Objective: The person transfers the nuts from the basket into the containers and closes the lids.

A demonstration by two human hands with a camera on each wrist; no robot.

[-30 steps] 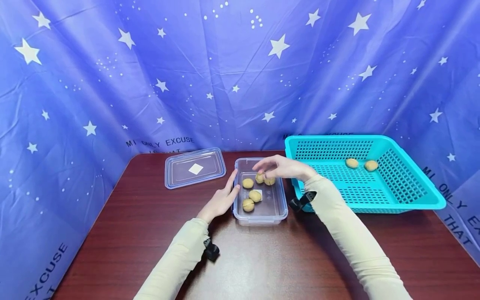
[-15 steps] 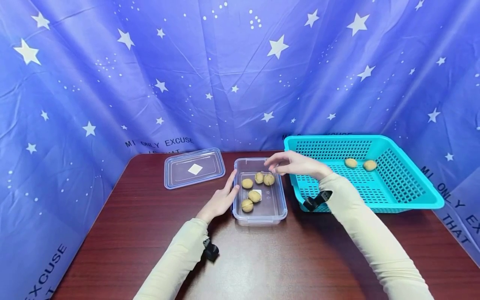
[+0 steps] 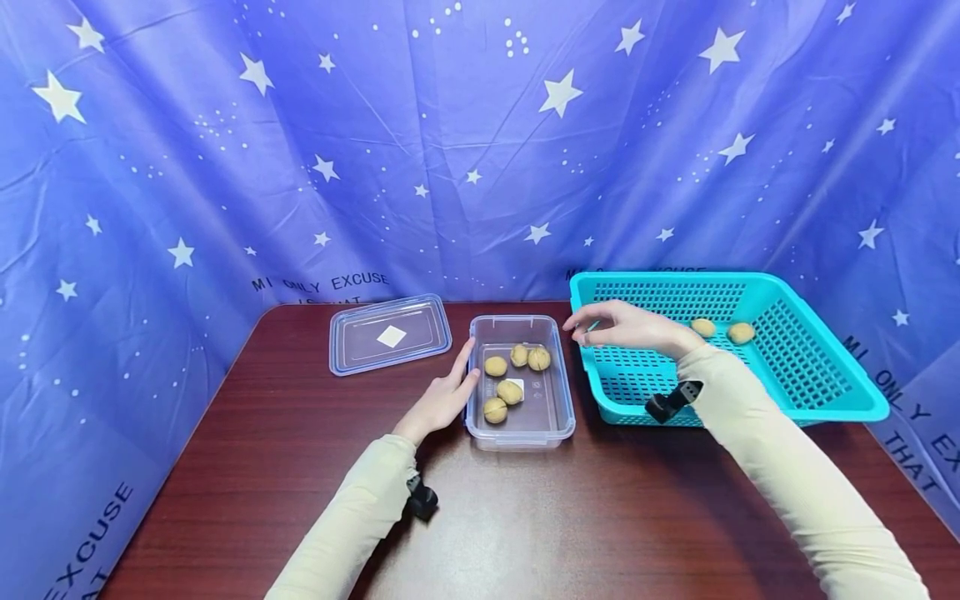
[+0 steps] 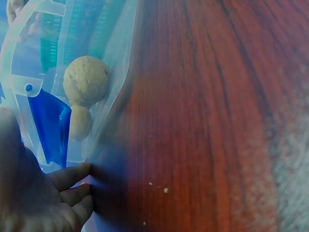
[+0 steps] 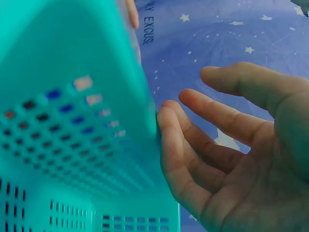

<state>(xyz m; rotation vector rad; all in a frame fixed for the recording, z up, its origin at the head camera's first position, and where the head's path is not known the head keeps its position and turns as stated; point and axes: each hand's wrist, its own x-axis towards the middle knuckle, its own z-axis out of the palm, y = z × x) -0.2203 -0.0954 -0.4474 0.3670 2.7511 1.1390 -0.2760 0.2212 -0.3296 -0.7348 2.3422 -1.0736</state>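
Note:
My left hand (image 3: 441, 403) rests against the left side of a clear plastic food container (image 3: 551, 427), its fingers touching the wall beside a blue clip (image 4: 54, 128). Several walnuts lie inside, among them a cracked-seam walnut (image 3: 495, 410) at the near left and another walnut (image 3: 538, 358) at the far right. Over the left part of a turquoise plastic basket (image 3: 840, 367) hovers my right hand (image 3: 633, 327), its fingers loosely bent with nothing between them. Two walnuts, a left walnut (image 3: 702, 327) and a right walnut (image 3: 741, 333), sit toward the basket's far right.
A clear lid (image 3: 360, 350) with a white label lies at the back left of the dark red wooden table (image 3: 300, 467). Behind the table hangs a blue curtain (image 3: 450, 125) with white stars. The container stands just left of the basket.
My right hand has moved right, from above the container to above the basket's left side, uncovering the walnuts at the container's far right. The left hand has stayed in place.

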